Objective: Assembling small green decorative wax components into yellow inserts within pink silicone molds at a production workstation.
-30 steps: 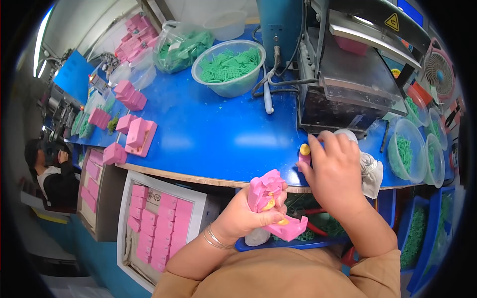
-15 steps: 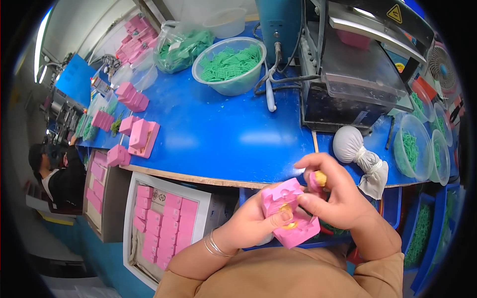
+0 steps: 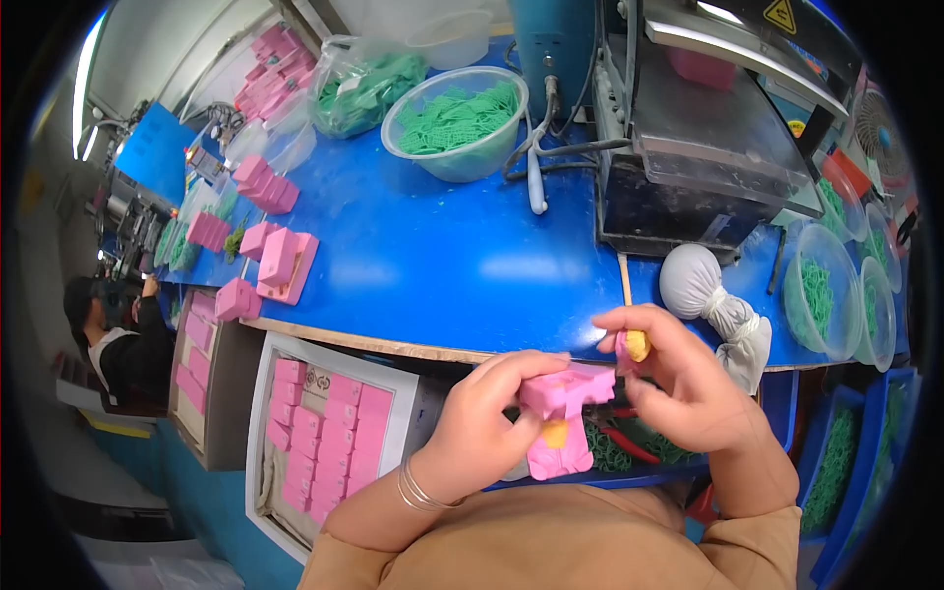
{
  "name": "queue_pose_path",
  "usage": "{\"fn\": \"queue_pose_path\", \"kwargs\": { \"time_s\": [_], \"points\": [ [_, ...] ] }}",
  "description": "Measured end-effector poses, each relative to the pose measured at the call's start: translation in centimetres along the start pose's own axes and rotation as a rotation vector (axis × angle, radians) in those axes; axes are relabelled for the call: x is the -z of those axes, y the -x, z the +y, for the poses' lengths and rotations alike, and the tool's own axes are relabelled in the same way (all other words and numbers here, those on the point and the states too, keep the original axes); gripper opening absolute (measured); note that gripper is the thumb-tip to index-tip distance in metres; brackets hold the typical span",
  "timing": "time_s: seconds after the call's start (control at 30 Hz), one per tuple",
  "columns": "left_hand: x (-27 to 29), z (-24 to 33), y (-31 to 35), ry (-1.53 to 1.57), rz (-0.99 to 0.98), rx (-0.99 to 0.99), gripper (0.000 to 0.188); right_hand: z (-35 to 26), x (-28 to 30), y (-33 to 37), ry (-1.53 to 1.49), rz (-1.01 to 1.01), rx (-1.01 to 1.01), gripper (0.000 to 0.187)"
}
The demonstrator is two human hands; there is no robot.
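My left hand (image 3: 482, 423) grips a pink moulded block (image 3: 562, 418) with a small yellow piece showing in its middle, held just below the front edge of the blue table (image 3: 433, 265). My right hand (image 3: 688, 379) is to the right of the block, fingertips pinching a small yellow piece (image 3: 637, 344) beside a bit of pink. The two hands are close together but the right one is slightly apart from the block.
A white cloth pouch (image 3: 703, 290) lies on the table near my right hand. A dark machine (image 3: 698, 147) stands behind it. Bowls of green parts (image 3: 460, 123) and pink blocks (image 3: 280, 261) sit on the table. A box of pink blocks (image 3: 329, 433) is lower left. A person (image 3: 113, 329) works at far left.
My right hand came down from the table edge to the pink block, then drew away slightly to the right with the yellow piece. My left hand turned the block.
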State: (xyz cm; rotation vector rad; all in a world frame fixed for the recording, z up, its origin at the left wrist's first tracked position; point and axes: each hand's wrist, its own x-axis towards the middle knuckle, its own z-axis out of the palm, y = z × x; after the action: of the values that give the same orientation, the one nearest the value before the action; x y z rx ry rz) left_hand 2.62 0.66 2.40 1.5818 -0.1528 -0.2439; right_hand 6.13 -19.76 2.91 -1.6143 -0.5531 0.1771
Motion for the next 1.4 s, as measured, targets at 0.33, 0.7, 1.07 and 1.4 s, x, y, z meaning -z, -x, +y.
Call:
{"fn": "queue_pose_path", "kwargs": {
  "time_s": [0.33,0.7,1.07,1.4],
  "points": [
    [0.3,0.1,-0.4,-0.928,0.129,-0.772,0.049,-2.2,0.9,0.0,0.647,0.039,0.530,0.028],
    [-0.4,0.6,-0.1,-1.011,0.063,-0.674,0.035,-1.3,-1.8,0.4,0.726,0.027,0.722,0.036],
    [-1.2,-0.5,0.5,-0.492,-0.194,-0.498,0.030,-1.4,-2.7,0.2,0.304,-0.055,0.112,0.032],
    [-0.5,0.2,0.6,-0.195,-0.173,0.082,0.035,0.7,-1.7,0.4,0.155,0.030,0.036,0.027]
  ]
}}
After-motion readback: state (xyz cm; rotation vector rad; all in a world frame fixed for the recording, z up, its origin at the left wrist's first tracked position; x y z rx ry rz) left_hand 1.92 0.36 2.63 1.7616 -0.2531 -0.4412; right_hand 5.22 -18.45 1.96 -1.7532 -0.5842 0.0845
